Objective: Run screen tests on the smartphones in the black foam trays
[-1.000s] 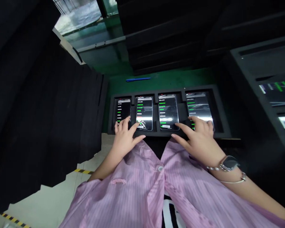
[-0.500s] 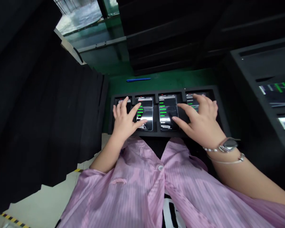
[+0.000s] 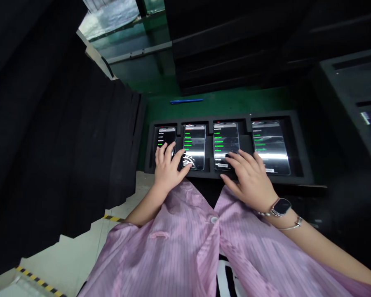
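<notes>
**Four lit smartphones (image 3: 195, 139) sit in black tray (image 3: 303, 167)**

Green and white screen lines are too small to read. Hands apart, fingers loosely spread: the left hand (image 3: 167, 171) partly covers the left pair, the right hand (image 3: 253, 181) the right; contact is unclear. Blue pen (image 3: 186, 101) beyond; black curtain (image 3: 89, 148) at left.

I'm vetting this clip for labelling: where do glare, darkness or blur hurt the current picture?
Head view: pale glare bands cross the three rightmost phones; head view: the black cloth on the left sinks into deep shadow with little detail; head view: the screen text is too small and soft to read; head view: the frame at the right edge looks dim and smeared.
</notes>
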Motion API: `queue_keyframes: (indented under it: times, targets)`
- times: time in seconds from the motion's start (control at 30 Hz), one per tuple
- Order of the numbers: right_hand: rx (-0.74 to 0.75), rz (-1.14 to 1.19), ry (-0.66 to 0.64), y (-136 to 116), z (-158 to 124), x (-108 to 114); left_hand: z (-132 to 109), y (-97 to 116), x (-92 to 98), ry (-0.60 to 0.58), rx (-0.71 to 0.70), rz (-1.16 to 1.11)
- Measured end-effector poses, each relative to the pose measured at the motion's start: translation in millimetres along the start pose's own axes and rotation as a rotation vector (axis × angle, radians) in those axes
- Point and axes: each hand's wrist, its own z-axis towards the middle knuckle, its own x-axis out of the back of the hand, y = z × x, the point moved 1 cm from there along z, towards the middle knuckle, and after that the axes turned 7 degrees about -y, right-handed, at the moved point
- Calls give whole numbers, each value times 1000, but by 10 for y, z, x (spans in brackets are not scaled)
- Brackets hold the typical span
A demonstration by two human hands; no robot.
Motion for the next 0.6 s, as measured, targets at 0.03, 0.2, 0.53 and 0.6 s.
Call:
queue_keyframes:
  times: [0.03, 0.2, 0.53, 0.6]
  targets:
    - [3, -7, 8, -5, 0, -2, 1, 6, 3, -4, -1, 8]
    - [-22, -46, 1, -27, 18, -17, 9, 10, 29, -4, -14, -1]
    - [-97, -24, -18, 90, -52, 123, 16, -195, 156, 50, -23, -123]
    - [-161, -50, 22, 203, -189, 224, -64, -362, 251, 155, 15, -166]
